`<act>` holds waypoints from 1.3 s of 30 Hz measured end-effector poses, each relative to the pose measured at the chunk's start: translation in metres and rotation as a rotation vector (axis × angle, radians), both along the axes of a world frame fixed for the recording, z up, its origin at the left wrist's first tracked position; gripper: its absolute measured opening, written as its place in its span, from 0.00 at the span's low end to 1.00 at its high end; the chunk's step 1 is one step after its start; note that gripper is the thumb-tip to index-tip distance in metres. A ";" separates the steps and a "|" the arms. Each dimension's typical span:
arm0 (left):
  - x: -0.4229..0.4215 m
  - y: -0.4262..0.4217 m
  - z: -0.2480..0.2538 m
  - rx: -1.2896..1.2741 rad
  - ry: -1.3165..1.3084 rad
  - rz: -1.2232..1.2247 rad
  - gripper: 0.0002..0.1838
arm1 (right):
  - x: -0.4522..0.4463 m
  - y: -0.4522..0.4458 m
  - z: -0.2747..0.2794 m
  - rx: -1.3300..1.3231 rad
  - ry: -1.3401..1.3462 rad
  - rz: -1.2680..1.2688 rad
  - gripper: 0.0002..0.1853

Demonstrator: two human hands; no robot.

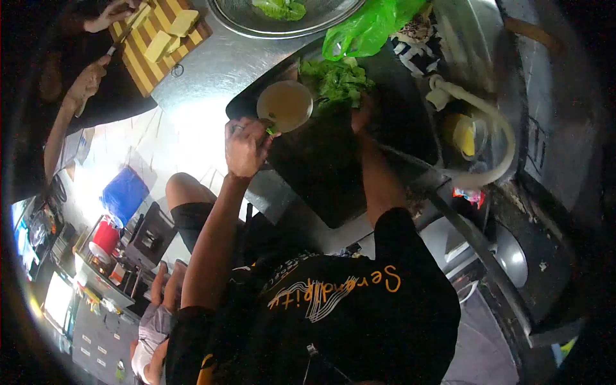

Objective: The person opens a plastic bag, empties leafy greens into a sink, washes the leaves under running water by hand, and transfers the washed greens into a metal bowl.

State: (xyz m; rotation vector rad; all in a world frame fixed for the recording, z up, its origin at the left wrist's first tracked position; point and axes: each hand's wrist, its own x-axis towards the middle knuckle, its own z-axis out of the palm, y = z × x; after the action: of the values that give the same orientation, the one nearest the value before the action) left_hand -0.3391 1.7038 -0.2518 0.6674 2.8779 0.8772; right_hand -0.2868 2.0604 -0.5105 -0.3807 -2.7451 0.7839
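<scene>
My left hand (247,147) is closed beside the near-left rim of a round bowl (285,106) with brownish contents. A small bit of green leaf (271,131) shows at its fingertips. On the dark surface (321,173) behind the bowl lies a bunch of leafy lettuce (337,80). Reaching to the lettuce's right edge, my right hand (362,119) is dim and smeared, and its fingers are mostly hidden.
A green plastic bag (375,29) and a metal colander (289,29) with lettuce stand at the back. At upper left, another person's hand (86,83) holds a knife over a striped board (135,61) with yellow blocks. A pale hose (491,115) curves at right.
</scene>
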 end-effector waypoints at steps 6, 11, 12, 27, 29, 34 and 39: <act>0.002 0.002 0.006 -0.005 0.026 0.022 0.11 | 0.052 0.020 0.011 -0.447 -0.054 -0.253 0.21; 0.007 0.003 0.013 -0.001 0.125 0.046 0.11 | 0.102 0.019 0.026 -0.423 0.062 -0.302 0.19; 0.008 0.004 0.013 0.008 0.168 0.052 0.11 | 0.115 0.025 0.015 -0.503 0.044 -0.372 0.19; 0.012 0.004 0.010 -0.023 0.092 0.055 0.14 | 0.075 -0.058 0.174 -2.237 0.043 -0.322 0.33; 0.012 0.004 0.012 0.001 0.089 0.056 0.14 | 0.072 -0.063 0.187 -2.510 0.019 0.234 0.36; 0.015 0.000 0.004 0.070 0.104 0.081 0.17 | 0.082 -0.081 0.207 -2.489 0.137 -0.064 0.27; -0.006 -0.001 0.047 0.784 -0.398 0.348 0.14 | 0.079 -0.063 0.233 -2.016 -0.009 -0.180 0.20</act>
State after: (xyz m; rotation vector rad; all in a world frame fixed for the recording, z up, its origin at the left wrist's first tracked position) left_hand -0.3455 1.7025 -0.2051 -0.0217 2.2601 1.9558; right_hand -0.2081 1.9978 -0.2773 -0.8044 -0.8422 2.9714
